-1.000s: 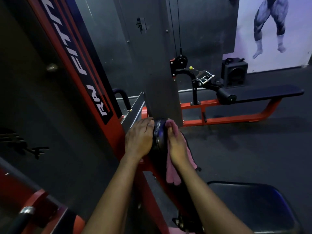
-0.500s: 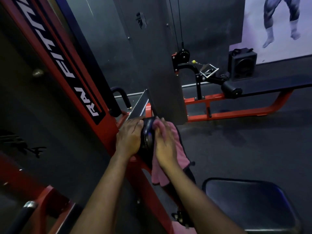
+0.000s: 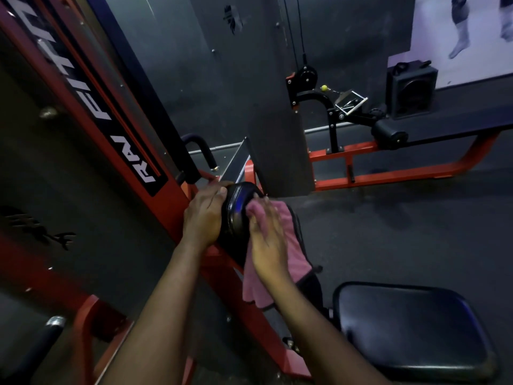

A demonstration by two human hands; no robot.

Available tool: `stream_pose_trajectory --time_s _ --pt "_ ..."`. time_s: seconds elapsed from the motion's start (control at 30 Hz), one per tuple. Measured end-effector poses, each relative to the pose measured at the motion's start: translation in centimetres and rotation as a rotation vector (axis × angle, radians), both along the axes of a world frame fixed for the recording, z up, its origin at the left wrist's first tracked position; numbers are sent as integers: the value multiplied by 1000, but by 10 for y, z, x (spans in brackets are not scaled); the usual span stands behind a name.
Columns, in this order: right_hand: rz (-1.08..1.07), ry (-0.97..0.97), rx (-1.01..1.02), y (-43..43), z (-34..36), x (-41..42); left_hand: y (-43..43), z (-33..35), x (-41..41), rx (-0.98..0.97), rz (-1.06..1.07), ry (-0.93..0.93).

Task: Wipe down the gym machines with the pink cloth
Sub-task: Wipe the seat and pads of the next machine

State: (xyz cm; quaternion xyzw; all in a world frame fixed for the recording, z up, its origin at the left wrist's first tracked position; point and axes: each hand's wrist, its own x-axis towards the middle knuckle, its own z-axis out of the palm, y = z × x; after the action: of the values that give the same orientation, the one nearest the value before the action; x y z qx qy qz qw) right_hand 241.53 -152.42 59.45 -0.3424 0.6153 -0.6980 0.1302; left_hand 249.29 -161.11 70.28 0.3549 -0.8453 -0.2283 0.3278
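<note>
- Head view in a dim gym: two bare forearms reach from the bottom edge to ctr of frame.
- Left hand [image 3: 204,215]: fingers curled round the left edge of a round black pad [image 3: 238,207], gripping it.
- Right hand [image 3: 268,241]: fingers fairly straight, slightly blurred, pressing the pink cloth [image 3: 294,240] flat on the pad's right face.
- Cloth is spread under that palm at ctr frame, w/ a loose end hanging down beside the wrist.
- Hands sit close, pad between them, not touching each other.
- Pad is mounted on a red machine frame [image 3: 169,209] that runs diagonally from upper left to bottom ctr, w/ a black strip and white lettering.
- Grey panel [image 3: 277,134] hangs just above the pad.
- Lower right: black padded seat [image 3: 410,329].
- Bg, right of ctr: red-framed bench [image 3: 388,177] w/ cable pulley [image 3: 305,75]; black speaker [image 3: 410,90] behind it; poster [image 3: 472,37] at upper right.
</note>
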Motion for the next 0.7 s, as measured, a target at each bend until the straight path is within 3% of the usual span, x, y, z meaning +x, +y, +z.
stream_pose_trajectory --time_s 0.17,0.43,0.6,0.7 --pt "17 69 -63 -10 3 -17 -2 -2 -1 27 -19 27" --pt "-46 -284 179 -3 -75 -36 -5 -5 1 29 -7 15" --pt "1 -10 0 10 -17 -1 -12 -9 0 -9 -11 11" --pt "5 40 -42 7 -27 -3 -12 -10 1 -16 -18 15"
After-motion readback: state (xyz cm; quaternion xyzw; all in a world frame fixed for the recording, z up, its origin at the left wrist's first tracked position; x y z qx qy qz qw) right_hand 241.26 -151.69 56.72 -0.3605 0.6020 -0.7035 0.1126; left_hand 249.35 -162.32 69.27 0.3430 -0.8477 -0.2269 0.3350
